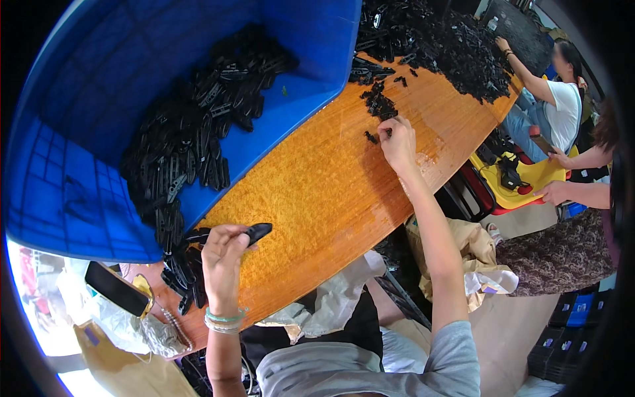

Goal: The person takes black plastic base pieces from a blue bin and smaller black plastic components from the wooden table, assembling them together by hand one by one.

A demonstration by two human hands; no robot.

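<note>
My left hand [223,264] is closed on a black tapered plastic piece [260,231], held just above the wooden table at its near left part. My right hand [398,142] reaches across the tabletop with its fingertips pinched. A small dark part [389,133] shows between them, too small to name. Beside those fingers lies a little cluster of small black parts [379,104]. To the left, a large blue crate [311,40] lies tipped with its opening toward me. Many long black clip-like pieces [192,139] are heaped inside it, and some spill out [182,274] near my left wrist.
The shiny wooden table [297,192] carries a big heap of black parts [456,53] at its far end. A phone [118,289] sits at the near left. One person [562,92] sits at the far right; another person's hands [559,192] are near a yellow stool [509,188].
</note>
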